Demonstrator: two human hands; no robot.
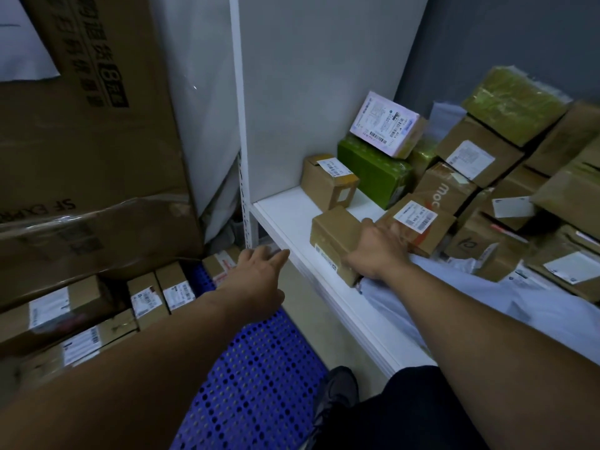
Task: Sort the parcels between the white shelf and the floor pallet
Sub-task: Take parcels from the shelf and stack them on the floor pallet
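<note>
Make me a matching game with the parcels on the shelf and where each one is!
Things:
1. green wrapped parcel
2. pink-labelled box
3. plain brown box
4. blue pallet

Places:
A. on the floor, below the white shelf
B. under the right hand, at the shelf's front edge
C. tilted on top of the green parcel
D. at the back of the shelf, beside a small brown box

Pairs: 1-D, 2-C, 3-B, 4-A

parcels (454, 196) piled on shelf (285, 216), right; pallet (259, 368) on floor below, left, boxes (97, 313) on it.
</note>
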